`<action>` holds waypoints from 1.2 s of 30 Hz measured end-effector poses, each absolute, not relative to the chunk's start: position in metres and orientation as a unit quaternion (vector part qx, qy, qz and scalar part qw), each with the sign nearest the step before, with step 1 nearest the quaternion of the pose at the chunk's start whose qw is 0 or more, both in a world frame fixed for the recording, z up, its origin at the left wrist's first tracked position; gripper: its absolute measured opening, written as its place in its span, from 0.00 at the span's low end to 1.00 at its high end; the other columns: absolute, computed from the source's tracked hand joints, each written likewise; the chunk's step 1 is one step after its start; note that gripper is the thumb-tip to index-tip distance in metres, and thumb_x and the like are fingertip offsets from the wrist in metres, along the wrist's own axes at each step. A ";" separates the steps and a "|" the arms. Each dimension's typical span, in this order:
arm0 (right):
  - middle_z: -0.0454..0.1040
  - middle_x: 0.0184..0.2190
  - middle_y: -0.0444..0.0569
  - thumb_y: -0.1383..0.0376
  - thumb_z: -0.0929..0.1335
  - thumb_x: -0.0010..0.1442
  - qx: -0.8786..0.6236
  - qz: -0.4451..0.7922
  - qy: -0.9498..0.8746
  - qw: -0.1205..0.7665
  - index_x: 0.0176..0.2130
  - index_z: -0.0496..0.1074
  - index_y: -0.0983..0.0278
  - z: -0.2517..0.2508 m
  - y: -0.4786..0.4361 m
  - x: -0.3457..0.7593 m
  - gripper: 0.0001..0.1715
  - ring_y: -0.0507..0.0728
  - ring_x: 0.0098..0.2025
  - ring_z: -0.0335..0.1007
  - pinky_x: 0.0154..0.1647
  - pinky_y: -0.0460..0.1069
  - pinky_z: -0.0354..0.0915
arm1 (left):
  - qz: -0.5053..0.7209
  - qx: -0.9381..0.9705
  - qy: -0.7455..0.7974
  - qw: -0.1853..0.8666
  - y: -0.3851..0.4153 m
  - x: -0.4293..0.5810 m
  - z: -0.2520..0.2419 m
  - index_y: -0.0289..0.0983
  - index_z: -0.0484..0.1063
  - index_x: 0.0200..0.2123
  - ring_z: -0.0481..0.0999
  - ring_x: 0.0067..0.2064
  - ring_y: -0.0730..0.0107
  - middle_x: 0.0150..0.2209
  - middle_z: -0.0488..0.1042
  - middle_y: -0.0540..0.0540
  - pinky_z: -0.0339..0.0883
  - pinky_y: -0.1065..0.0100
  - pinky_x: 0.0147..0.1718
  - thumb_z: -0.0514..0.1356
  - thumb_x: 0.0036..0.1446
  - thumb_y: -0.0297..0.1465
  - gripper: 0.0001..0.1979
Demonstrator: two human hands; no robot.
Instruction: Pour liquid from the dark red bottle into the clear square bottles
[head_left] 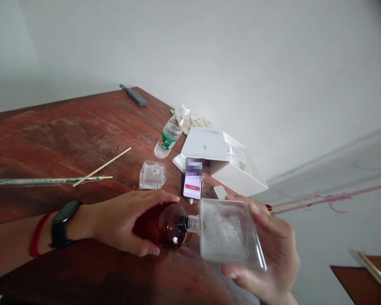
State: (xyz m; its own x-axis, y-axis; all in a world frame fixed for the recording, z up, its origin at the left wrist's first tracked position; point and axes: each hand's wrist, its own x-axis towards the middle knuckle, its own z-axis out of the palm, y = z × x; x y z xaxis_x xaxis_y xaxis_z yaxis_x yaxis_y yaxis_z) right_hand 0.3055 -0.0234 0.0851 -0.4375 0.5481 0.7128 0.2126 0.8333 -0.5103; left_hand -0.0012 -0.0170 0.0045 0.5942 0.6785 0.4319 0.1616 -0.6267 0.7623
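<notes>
My left hand (123, 222) is wrapped round a dark amber bottle (171, 226) that leans over the table, its dark neck pointing right. My right hand (273, 245) grips a clear square bottle (227, 233) from the right side. White foam and bubbles fill part of its inside. A clear ribbed neck (194, 224) between the two bottles meets the amber bottle's mouth; whether liquid passes through cannot be made out. A small clear square block-like container (153, 175) stands on the table beyond my left hand.
The brown wooden table (60, 148) bears a water bottle (170, 133), a lit phone (193, 182), a white box (206, 142), a grey device (137, 96) and a wooden stick (103, 166) crossing a wrapped one (44, 181). A wall rises behind. Pink string (333, 199) hangs at right.
</notes>
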 end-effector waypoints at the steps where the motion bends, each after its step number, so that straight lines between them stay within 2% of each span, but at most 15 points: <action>1: 0.79 0.60 0.56 0.56 0.83 0.60 -0.230 0.173 -0.831 0.477 0.71 0.69 0.55 0.086 -0.023 0.306 0.46 0.71 0.62 0.77 0.55 0.69 0.82 | 0.369 0.823 0.258 0.347 -0.017 -0.001 0.005 0.46 0.62 0.71 0.81 0.59 0.42 0.64 0.77 0.38 0.74 0.52 0.61 0.76 0.56 0.45 0.45; 5: 0.79 0.61 0.56 0.58 0.84 0.58 -0.227 0.170 -0.834 0.473 0.70 0.70 0.56 0.090 -0.024 0.308 0.47 0.69 0.60 0.79 0.50 0.64 0.84 | 0.366 0.822 0.256 0.352 -0.018 -0.001 0.008 0.46 0.62 0.71 0.82 0.58 0.43 0.62 0.78 0.39 0.75 0.53 0.59 0.76 0.57 0.46 0.44; 10: 0.79 0.61 0.55 0.58 0.84 0.59 -0.221 0.175 -0.840 0.463 0.70 0.69 0.57 0.091 -0.024 0.307 0.47 0.67 0.62 0.78 0.55 0.63 0.83 | 0.370 0.822 0.257 0.347 -0.018 -0.001 0.006 0.45 0.62 0.71 0.81 0.58 0.44 0.63 0.78 0.39 0.74 0.53 0.61 0.75 0.58 0.46 0.43; 16: 0.79 0.60 0.57 0.55 0.83 0.59 -0.228 0.161 -0.855 0.436 0.71 0.67 0.56 0.096 -0.024 0.308 0.48 0.70 0.63 0.77 0.58 0.70 0.81 | 0.379 0.822 0.239 0.352 -0.017 -0.003 0.005 0.45 0.62 0.70 0.81 0.58 0.47 0.62 0.77 0.40 0.73 0.55 0.61 0.75 0.59 0.46 0.42; 20: 0.79 0.60 0.57 0.54 0.84 0.59 -0.224 0.136 -0.866 0.425 0.71 0.67 0.55 0.100 -0.021 0.309 0.49 0.70 0.62 0.79 0.57 0.70 0.81 | 0.386 0.815 0.225 0.369 -0.017 -0.003 0.007 0.46 0.62 0.70 0.82 0.56 0.49 0.61 0.79 0.43 0.73 0.56 0.60 0.75 0.59 0.43 0.41; 24: 0.79 0.60 0.58 0.55 0.84 0.58 -0.219 0.144 -0.865 0.428 0.70 0.68 0.56 0.102 -0.020 0.306 0.48 0.71 0.62 0.80 0.59 0.71 0.80 | 0.382 0.816 0.215 0.377 -0.014 -0.003 0.006 0.44 0.63 0.69 0.82 0.56 0.48 0.60 0.79 0.41 0.75 0.57 0.56 0.75 0.57 0.40 0.41; 28: 0.80 0.60 0.58 0.55 0.84 0.57 -0.224 0.150 -0.865 0.424 0.70 0.69 0.56 0.102 -0.019 0.303 0.49 0.73 0.63 0.80 0.62 0.75 0.77 | 0.388 0.818 0.201 0.374 -0.010 -0.004 0.002 0.43 0.62 0.69 0.83 0.56 0.47 0.61 0.79 0.40 0.76 0.58 0.53 0.75 0.57 0.42 0.42; 32: 0.80 0.60 0.59 0.52 0.86 0.53 -0.236 0.140 -0.867 0.416 0.70 0.70 0.54 0.103 -0.017 0.303 0.53 0.76 0.63 0.80 0.60 0.75 0.78 | 0.389 0.822 0.198 0.366 -0.008 -0.006 0.000 0.43 0.61 0.70 0.82 0.58 0.46 0.62 0.78 0.40 0.76 0.56 0.55 0.75 0.58 0.41 0.42; 36: 0.81 0.60 0.58 0.50 0.86 0.52 -0.236 0.137 -0.871 0.409 0.70 0.70 0.53 0.103 -0.013 0.303 0.54 0.78 0.65 0.78 0.63 0.78 0.75 | 0.390 0.825 0.202 0.356 -0.009 -0.008 0.002 0.44 0.62 0.70 0.82 0.59 0.44 0.63 0.78 0.39 0.76 0.53 0.57 0.74 0.58 0.41 0.41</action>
